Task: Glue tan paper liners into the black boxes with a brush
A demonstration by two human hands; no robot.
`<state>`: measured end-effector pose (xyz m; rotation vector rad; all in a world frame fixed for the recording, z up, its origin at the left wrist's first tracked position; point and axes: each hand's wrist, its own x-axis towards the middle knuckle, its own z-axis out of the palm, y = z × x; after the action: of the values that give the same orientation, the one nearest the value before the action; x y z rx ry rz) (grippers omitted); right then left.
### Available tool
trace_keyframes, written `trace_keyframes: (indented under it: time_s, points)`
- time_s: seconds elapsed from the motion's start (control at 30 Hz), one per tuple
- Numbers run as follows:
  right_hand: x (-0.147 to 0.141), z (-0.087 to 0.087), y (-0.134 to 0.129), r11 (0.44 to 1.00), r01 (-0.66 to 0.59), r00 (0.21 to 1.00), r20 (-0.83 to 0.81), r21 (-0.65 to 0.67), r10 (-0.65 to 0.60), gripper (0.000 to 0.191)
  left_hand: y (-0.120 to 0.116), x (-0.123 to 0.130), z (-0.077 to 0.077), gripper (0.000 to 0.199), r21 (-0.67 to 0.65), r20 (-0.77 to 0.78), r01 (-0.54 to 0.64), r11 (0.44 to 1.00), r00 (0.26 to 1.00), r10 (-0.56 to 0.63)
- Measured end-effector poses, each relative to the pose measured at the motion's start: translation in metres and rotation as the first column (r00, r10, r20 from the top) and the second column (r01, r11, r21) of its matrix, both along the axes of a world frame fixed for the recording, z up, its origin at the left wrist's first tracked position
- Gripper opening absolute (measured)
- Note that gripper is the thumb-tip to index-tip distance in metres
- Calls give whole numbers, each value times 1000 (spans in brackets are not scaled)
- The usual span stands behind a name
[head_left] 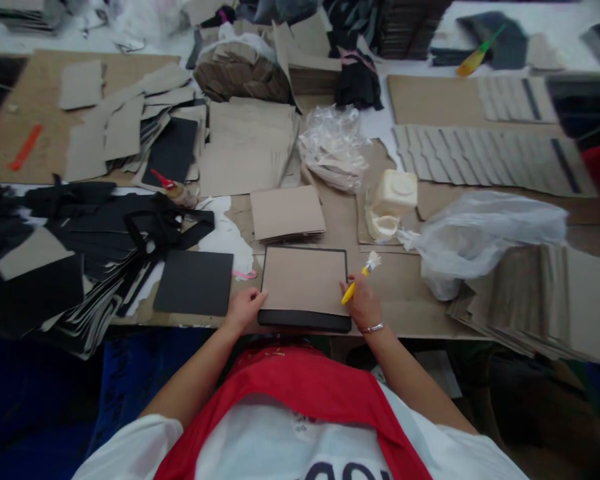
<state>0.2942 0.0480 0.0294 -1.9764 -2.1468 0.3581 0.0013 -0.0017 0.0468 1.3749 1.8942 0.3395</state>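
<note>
In front of me at the table edge lies a beige board [305,279] on a black panel [305,321], whose dark border shows along the near side. My left hand [246,308] is closed at the board's left edge, thumb against it. At the right edge, my right hand [362,301] grips a yellow-handled brush [350,292] with white stuff on its bristles, its fingers also touching the panel. Left of my left hand rests a flat black panel [195,283]. Just beyond the board sits a small stack of beige boards [288,212].
A cut-open cream plastic jug [393,197] stands beyond my right hand. Nearby lie a clear plastic bag [485,233] and stacked boards [535,293]. Black pieces [100,233] pile up at left, beside a red-tipped bottle [173,185]. Overlapping grey strips [480,155] spread at far right.
</note>
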Motion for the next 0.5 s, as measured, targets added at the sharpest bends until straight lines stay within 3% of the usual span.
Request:
trace_keyframes:
  time_s: [0.23, 0.5]
  points:
    - [-1, 0, 3, 998, -41, 999, -28, 42, 43, 28, 4, -4, 5, 37, -24, -53, 1, 1000, 999, -2]
    - [-2, 4, 4, 1000, -6, 997, -79, -10, 5, 27, 4, -4, 7, 38, -16, -35, 36, 999, 999, -37]
